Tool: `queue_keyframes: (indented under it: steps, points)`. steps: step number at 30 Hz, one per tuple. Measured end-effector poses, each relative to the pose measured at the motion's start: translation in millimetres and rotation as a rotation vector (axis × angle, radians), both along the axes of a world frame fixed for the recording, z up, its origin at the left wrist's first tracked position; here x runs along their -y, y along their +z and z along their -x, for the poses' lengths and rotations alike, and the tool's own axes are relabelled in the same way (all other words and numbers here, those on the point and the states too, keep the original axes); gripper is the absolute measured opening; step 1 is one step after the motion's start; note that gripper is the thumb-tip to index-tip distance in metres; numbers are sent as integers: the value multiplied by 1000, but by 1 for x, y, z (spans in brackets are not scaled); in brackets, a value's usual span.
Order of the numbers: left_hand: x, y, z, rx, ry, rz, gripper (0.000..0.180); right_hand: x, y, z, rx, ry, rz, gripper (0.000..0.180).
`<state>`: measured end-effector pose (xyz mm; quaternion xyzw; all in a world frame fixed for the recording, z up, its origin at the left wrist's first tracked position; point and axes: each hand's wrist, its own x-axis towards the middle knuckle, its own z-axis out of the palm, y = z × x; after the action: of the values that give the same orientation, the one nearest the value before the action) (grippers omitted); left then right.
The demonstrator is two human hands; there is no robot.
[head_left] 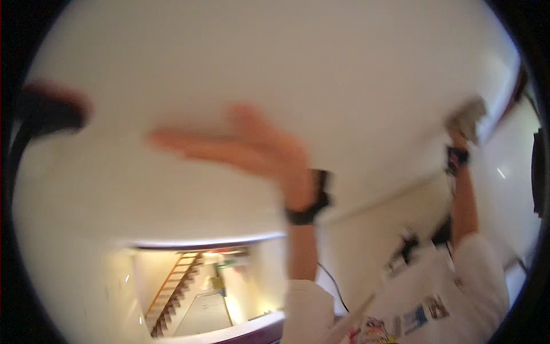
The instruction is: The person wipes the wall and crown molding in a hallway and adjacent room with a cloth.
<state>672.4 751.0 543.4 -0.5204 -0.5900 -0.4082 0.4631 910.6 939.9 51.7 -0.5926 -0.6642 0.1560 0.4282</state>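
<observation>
Head view, left hand: The left hand [260,150] is raised mid-picture, fingers stretched toward the left and thumb standing apart, so the grip is wide; motion blur softens it (whether it touches anything, I cannot tell).
Left wrist: A black band [303,215] circles it, with a blocky dark part on its right side.
Right hand: The right hand [458,139] is lifted at the upper right, gripping a grey-brown pad [471,117]; the separate fingers are too blurred to make out.
Pad: It sits at the top of the raised right arm, against or just in front of the pale surface [344,74]; contact is unclear.
Right wrist: A dark strap [456,160] wraps it, just below the hand.
Clothing: A white shirt [427,284] with a colourful print fills the lower right.
Left edge: A dark object [48,114] with a reddish rim, blurred.
Lower left: Beyond a dark-edged opening, a staircase [175,289] with an orange-brown rail slopes upward to the right.
Near the shirt: A thin black cable [335,285] hangs beside the left arm.
</observation>
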Motion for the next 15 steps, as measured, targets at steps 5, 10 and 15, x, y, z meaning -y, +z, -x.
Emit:
queue_keyframes:
  steps: [5,10,15]
  points:
    - [-12,-24,-56,-110,-147,73,86,-13,-36,-34,-44,-20,61,30]
    - [47,-117,6,-122,-107,202,70,-11,-42,-2,-70,10,-21,31]
    - [97,-259,2,252,28,446,42,-56,-92,-44,-21,84,-81,32]
